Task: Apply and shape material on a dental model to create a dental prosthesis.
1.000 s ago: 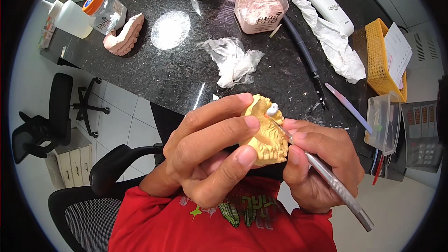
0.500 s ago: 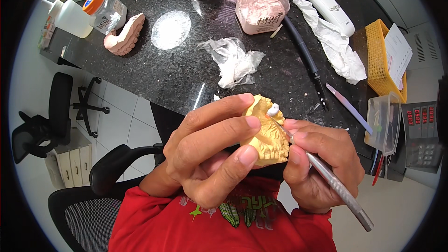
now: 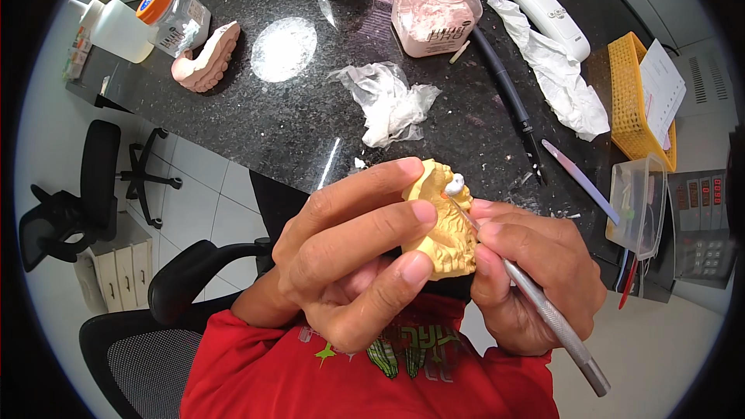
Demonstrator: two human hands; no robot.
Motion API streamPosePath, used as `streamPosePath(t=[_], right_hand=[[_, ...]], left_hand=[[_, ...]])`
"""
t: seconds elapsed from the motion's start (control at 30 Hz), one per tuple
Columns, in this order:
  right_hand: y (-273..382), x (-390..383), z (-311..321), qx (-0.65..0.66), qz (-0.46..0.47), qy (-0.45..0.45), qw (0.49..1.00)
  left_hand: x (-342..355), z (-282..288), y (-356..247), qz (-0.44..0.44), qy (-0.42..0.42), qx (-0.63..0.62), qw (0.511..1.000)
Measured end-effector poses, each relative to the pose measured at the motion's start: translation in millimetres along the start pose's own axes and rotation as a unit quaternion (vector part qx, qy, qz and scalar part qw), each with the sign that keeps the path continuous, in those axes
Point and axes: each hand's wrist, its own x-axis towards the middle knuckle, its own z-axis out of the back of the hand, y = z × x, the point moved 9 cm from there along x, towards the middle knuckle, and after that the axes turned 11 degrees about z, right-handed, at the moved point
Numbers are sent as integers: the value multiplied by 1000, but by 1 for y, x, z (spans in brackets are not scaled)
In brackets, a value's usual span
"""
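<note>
A person wears a bright red shirt [image 3: 303, 388], its front bearing a print [image 3: 382, 358] of striped green shapes and gray-and-green lettering, seen below and between the left grip [image 3: 353, 256] and right grip [image 3: 539, 279]; red cloth meets both forearms.

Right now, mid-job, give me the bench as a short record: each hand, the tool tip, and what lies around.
left hand: fingers around the yellow dental cast
right hand: pen-style grip on a knurled metal hand instrument
instrument tip: over the cast, near the white tooth-shaped piece; contact unclear
bench left: pink dental cast, white squeeze bottle
bench middle: crumpled white sheet, orange-lidded powder jar
bench right: yellow basket holding papers
</note>
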Motion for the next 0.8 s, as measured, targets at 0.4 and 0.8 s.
streamPosePath(t=[0.4, 0.8], right_hand=[[-2, 2, 0, 30, -13, 42, 999], [-3, 6, 1, 30, -7, 40, 999]], left_hand=[[2, 0, -2, 1, 24, -7, 1000], [-1, 2, 0, -3, 14, -13, 1000]])
